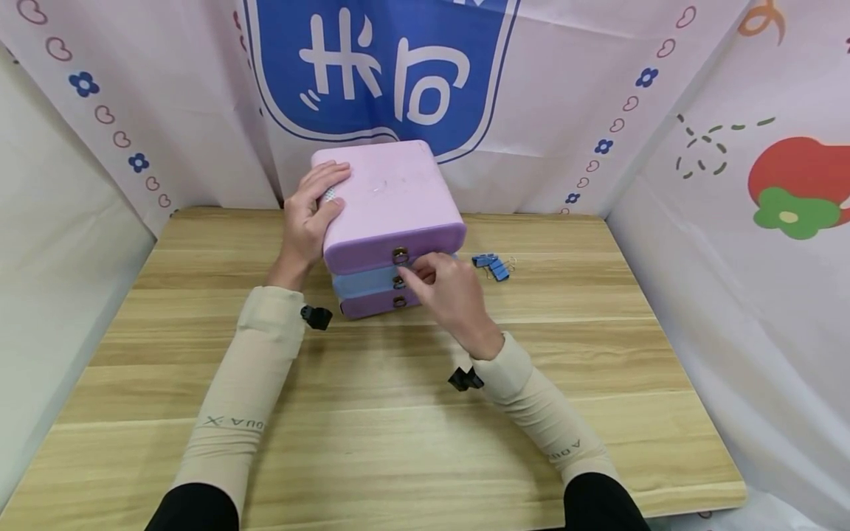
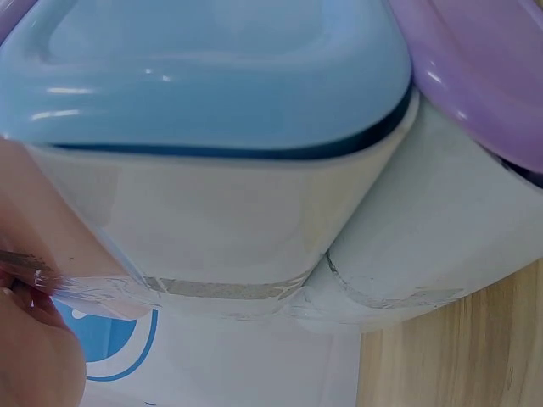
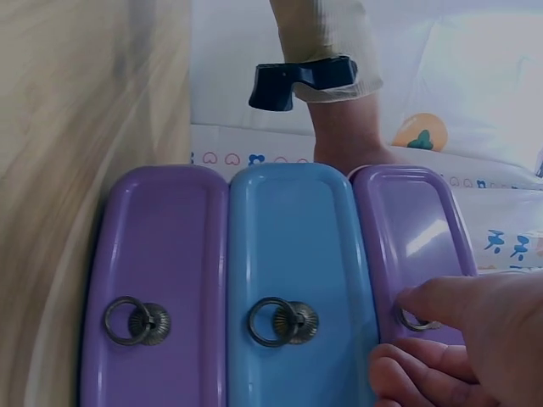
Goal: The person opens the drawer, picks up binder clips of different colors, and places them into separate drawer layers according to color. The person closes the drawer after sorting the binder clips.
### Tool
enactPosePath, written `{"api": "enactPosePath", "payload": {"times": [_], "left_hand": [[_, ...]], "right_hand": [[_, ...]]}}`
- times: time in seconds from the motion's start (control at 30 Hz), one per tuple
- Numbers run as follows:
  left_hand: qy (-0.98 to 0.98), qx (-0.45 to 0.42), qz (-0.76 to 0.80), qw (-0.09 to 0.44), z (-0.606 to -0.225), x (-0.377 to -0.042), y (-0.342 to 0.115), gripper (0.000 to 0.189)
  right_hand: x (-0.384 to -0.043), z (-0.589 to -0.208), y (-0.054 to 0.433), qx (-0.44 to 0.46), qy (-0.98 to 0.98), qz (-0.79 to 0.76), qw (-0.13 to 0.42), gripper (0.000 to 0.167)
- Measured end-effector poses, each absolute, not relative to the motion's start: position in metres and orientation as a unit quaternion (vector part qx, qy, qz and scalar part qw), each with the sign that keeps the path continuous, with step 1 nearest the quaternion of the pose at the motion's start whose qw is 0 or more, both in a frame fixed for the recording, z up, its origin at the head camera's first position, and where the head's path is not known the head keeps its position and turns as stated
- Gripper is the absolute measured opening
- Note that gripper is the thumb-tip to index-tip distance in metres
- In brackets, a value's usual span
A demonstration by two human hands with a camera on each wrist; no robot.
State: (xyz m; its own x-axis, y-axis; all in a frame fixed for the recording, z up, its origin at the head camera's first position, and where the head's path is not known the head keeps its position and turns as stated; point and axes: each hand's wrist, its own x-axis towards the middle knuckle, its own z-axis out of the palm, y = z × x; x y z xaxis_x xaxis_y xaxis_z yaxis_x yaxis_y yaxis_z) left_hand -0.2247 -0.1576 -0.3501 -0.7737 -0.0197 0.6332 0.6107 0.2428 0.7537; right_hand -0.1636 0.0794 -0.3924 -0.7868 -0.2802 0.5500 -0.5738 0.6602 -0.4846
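Note:
A small drawer chest [image 1: 385, 193] has a pink top and stacked purple, blue and purple drawer fronts, each with a metal ring pull. My left hand [image 1: 308, 217] holds its upper left side, thumb and fingertips over the top edge. At the top purple drawer [image 3: 411, 212], my right hand [image 3: 475, 339] has its thumb against the ring pull [image 3: 416, 322], the other fingers curled beside it. The blue drawer [image 3: 293, 229] and the lower purple drawer [image 3: 165, 237] look closed, their rings untouched. The left wrist view shows the chest's pale side [image 2: 212, 212] and part of my left hand.
Blue binder clips [image 1: 493, 265] lie on the wooden table [image 1: 372, 442] just right of the chest. A printed cloth [image 1: 564, 88] hangs close behind it, with more cloth walls at left and right. Small black cameras sit on both wrists.

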Motion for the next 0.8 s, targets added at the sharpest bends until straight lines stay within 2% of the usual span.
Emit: {"api": "enactPosePath", "payload": {"times": [0.43,0.6,0.8], "left_hand": [[-0.734,-0.210,-0.578,0.288,-0.367,-0.244,-0.164,0.047],[-0.736,-0.210,-0.574,0.291,-0.378,-0.257,-0.171,0.048],[-0.734,-0.210,-0.576,0.291,-0.380,-0.258,-0.171,0.048]], "right_hand": [[-0.166,-0.385,0.076,0.247,-0.880,0.306,0.267,0.026],[-0.169,-0.383,0.072,0.241,-0.881,0.313,0.262,0.027],[-0.171,-0.382,0.072,0.226,-0.878,0.354,0.231,0.027]]}}
